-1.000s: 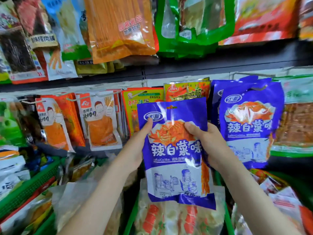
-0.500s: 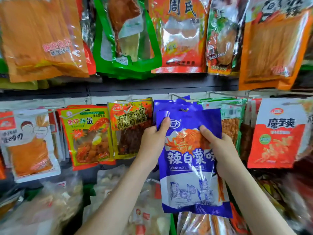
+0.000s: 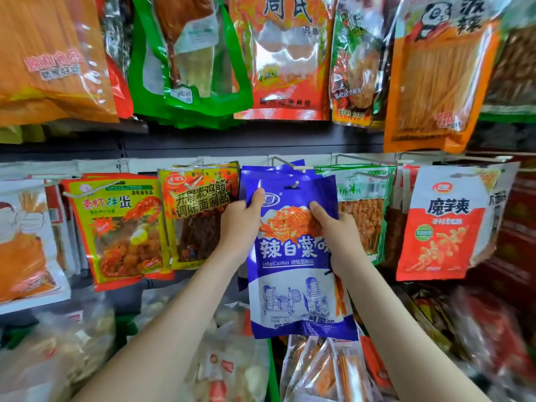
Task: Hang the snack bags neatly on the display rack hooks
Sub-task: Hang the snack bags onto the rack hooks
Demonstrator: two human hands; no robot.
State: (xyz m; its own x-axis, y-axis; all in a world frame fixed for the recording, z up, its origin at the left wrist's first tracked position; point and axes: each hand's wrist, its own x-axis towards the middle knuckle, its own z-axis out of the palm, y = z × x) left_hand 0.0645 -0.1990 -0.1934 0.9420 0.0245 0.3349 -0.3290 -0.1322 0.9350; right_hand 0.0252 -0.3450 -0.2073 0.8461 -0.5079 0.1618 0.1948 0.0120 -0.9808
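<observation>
Blue snack bag (image 3: 293,265), top hole on a white hook (image 3: 294,185), lower row of the display rack (image 3: 232,140).
Left hand (image 3: 240,224) and right hand (image 3: 336,236) pinch its upper sides, thumbs in front; yellow pack (image 3: 197,216) hangs left, green pack (image 3: 362,210) right.

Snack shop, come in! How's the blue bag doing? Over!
Hands: left hand and right hand both grip blue bag near top. Hook tip shows through its hang hole. More blue bags behind.

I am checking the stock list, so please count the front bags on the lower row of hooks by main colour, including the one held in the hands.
yellow bags: 2
blue bag: 1
green bag: 1
white bags with red or orange: 2
total: 6
</observation>
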